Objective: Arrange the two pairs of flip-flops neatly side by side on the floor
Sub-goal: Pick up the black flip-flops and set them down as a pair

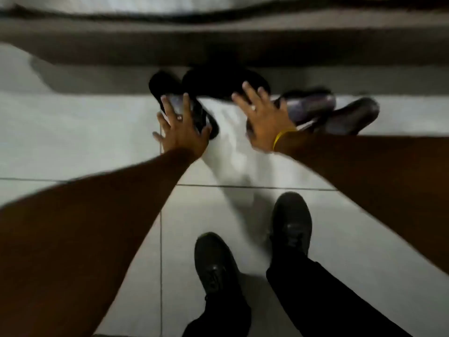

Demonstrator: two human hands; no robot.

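Right now both your left hand (pixel 181 132) and right hand (pixel 263 117) are spread open, holding nothing, over the flip-flops (pixel 315 110) scattered on the floor (pixel 73 142) by the bed edge. Close each grip on one sandal's edge, and judge pairs by colour before lining them up.

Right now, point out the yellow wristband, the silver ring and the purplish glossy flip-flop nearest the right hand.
yellow wristband (pixel 283 138): head view, on the band at the right wrist.
silver ring (pixel 253 108): head view, on the ring itself.
purplish glossy flip-flop (pixel 313 105): head view, on its upper surface.

4 flip-flops (pixel 313 107), 2 hands (pixel 181 132), 2 shoes (pixel 216 263)
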